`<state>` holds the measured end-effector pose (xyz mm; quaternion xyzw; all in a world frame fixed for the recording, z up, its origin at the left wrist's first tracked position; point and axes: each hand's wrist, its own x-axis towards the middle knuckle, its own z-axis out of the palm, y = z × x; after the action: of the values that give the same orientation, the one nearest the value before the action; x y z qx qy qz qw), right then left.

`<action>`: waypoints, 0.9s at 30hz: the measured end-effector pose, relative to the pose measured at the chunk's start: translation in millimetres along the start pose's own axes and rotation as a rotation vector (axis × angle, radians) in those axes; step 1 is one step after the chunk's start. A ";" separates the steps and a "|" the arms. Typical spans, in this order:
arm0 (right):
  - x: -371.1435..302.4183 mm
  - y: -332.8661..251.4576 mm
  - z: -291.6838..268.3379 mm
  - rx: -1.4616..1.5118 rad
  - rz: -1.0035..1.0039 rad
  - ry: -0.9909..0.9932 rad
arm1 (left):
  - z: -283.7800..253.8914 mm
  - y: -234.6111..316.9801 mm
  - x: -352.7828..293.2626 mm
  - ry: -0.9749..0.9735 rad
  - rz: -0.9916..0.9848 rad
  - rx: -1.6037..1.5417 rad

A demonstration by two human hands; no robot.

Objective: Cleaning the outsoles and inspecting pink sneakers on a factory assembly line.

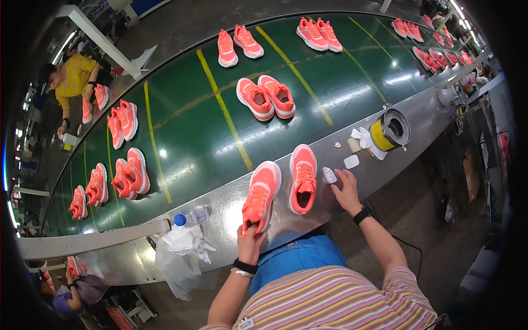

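Green conveyor belt [187,137] with yellow cross-lines ran past a metal ledge [225,217], carrying pairs of coral sneakers [312,36] with white soles. At the ledge, the person's left hand [249,245] grasped a coral shoe [261,190] by its heel, toe pointing toward the belt. A matching shoe [303,173] lay just to its right. The right hand [347,192], fingers loosely spread, was beside a crumpled white wad [329,175]; whether they touched was unclear. Farther right sat a yellow-and-gray canister [379,135].
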<state>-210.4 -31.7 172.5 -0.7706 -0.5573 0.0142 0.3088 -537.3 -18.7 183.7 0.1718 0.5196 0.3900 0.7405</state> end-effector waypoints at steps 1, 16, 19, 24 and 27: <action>-0.4 -15.2 -15.4 0.001 0.002 0.009 | 8.9 -4.7 11.1 0.010 -0.042 0.016; 7.2 -111.6 -10.6 -0.119 -0.576 -0.675 | 38.0 -11.2 21.6 -0.261 -0.188 0.597; 86.1 -89.3 -49.4 0.162 -0.576 -0.708 | 64.8 24.5 12.2 -0.318 -0.067 0.553; 239.5 -34.7 -154.7 0.383 -0.308 -0.710 | 107.5 59.3 62.0 -0.239 0.227 0.754; 320.3 36.9 -176.8 0.428 -0.272 -0.636 | 138.0 73.8 102.4 -0.147 0.417 0.931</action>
<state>6.9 157.8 400.7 -0.5655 -0.7062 0.3266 0.2736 -426.1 126.6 222.6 0.6101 0.5393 0.2435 0.5269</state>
